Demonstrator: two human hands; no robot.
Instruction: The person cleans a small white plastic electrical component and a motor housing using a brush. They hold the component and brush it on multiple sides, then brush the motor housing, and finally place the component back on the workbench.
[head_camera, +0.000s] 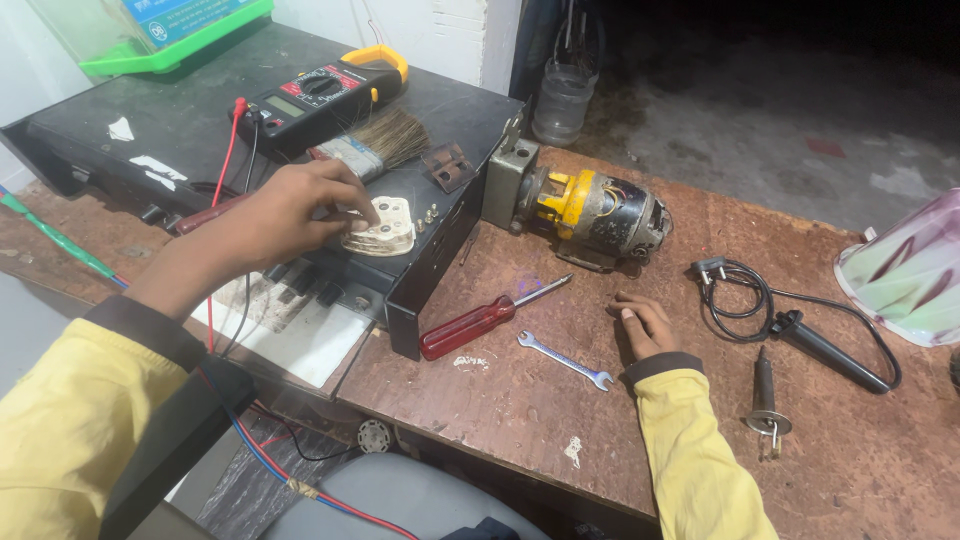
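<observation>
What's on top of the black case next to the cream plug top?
On the black case lie a multimeter, a paintbrush and small screws. The left hand covers part of the cream plug top.

- Your left hand (290, 215) rests fingertips on a cream plug top (383, 228) lying on the black case (200, 130).
- Your right hand (645, 325) lies flat on the brown table (850, 470), between a small spanner (565, 360) and a coiled black cable (740, 295).
- A red screwdriver (480, 320) lies just beside the case, near the motor (590, 210).
</observation>
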